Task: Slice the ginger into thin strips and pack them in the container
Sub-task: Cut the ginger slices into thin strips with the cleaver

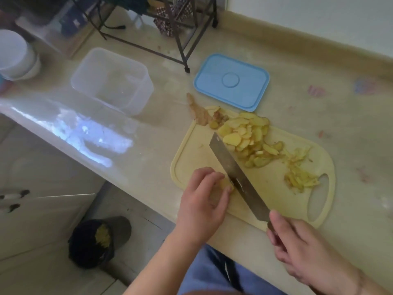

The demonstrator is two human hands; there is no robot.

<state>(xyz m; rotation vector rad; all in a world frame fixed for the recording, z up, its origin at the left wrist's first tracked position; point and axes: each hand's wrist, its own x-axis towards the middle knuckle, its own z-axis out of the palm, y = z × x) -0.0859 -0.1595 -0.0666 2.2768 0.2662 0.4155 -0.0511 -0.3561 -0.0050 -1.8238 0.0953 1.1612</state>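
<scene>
On a pale yellow cutting board (274,201), my left hand (204,199) presses its curled fingers on a few ginger slices (230,185) at the board's near left. My right hand (302,248) grips the handle of a cleaver (236,173), whose blade stands edge-down right against those fingers. A heap of ginger slices (246,137) lies at the board's far side. Thin ginger strips (299,177) lie beside the handle hole on the right. The clear plastic container (112,79) sits to the far left, with nothing visible inside it.
The blue lid (231,81) lies flat beyond the board. Ginger peel (200,113) sits at the board's far corner. A metal rack's legs (185,60) stand behind. White bowls (17,56) are at the far left. A dark bin (100,239) stands on the floor below the counter edge.
</scene>
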